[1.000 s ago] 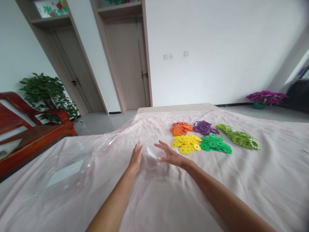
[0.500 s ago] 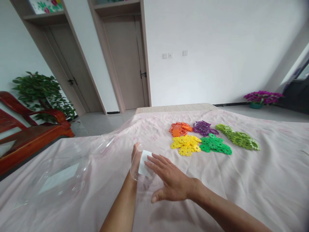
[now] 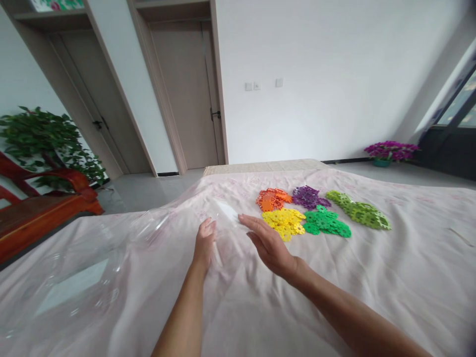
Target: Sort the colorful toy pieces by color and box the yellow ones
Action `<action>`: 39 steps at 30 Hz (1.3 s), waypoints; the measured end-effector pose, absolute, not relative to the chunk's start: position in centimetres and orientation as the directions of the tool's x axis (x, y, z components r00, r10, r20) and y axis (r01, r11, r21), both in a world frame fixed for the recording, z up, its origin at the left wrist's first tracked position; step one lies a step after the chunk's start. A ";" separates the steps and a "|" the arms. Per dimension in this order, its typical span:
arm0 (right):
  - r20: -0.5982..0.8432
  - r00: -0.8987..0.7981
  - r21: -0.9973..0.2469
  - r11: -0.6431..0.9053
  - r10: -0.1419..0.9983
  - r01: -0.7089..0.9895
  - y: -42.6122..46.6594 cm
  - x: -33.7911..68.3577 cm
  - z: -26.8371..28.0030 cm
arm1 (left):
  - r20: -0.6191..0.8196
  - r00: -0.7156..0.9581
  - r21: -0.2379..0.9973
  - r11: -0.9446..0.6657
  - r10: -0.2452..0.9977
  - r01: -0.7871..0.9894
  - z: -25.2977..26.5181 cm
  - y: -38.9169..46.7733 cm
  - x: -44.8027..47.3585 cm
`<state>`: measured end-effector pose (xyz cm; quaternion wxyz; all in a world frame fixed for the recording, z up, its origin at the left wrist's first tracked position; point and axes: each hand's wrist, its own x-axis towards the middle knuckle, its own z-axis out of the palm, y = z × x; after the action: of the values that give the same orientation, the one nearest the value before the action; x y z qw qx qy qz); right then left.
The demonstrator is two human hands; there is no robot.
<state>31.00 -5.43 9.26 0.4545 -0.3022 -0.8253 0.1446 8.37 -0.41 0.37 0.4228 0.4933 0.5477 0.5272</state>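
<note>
My left hand [image 3: 204, 242] grips a clear plastic container [image 3: 227, 211] with a white label, its fingers closed at the near left side. The container's see-through edges are hard to make out against the cloth. My right hand [image 3: 269, 245] is open, fingers stretched out together, with its fingertips at the label's right end; whether they touch it I cannot tell. Just beyond that hand lie flat plastic snowflake discs in heaps: yellow [image 3: 283, 222], green [image 3: 327, 220], orange [image 3: 272, 199], purple [image 3: 309, 197] and light green [image 3: 360, 210].
A pink patterned cloth [image 3: 409, 277] covers the surface. On the left lie a larger clear plastic piece with a white label [image 3: 72, 286] and another clear piece [image 3: 150, 223]. A wooden chair [image 3: 55, 198] and a leafy plant [image 3: 44, 144] stand beyond the left edge.
The container has tipped and moved away from me, its label now farther forward. My right hand has turned edge-on, and the view has shifted slightly right.
</note>
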 end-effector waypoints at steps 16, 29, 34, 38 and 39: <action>0.069 -0.281 -0.910 0.176 0.957 0.375 -2.8 32.4 2.3 | 0.117 -0.435 0.969 -0.199 0.893 -0.148 -0.3 -0.5 11.0; 0.151 -0.309 -0.933 0.239 0.939 0.270 -0.2 33.5 2.2 | 0.018 -0.105 0.937 -0.053 0.994 -0.346 1.8 -1.3 8.5; 0.365 -0.243 -0.795 0.437 0.899 0.420 0.2 33.8 1.9 | -0.021 0.014 0.900 0.025 1.000 -0.435 1.9 -1.5 9.1; 0.486 -0.069 -0.593 0.387 0.871 0.706 1.2 36.2 2.4 | 0.013 -0.137 0.924 -0.064 0.991 -0.377 0.9 -1.0 9.5; 0.505 0.001 -0.539 0.314 0.863 0.782 1.5 37.0 2.5 | 0.027 -0.180 0.933 -0.089 0.983 -0.349 0.8 -0.9 9.6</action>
<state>37.05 1.52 2.54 0.4004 -0.5833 -0.7049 0.0509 9.58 -0.87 0.75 0.5220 0.3708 0.4277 0.6381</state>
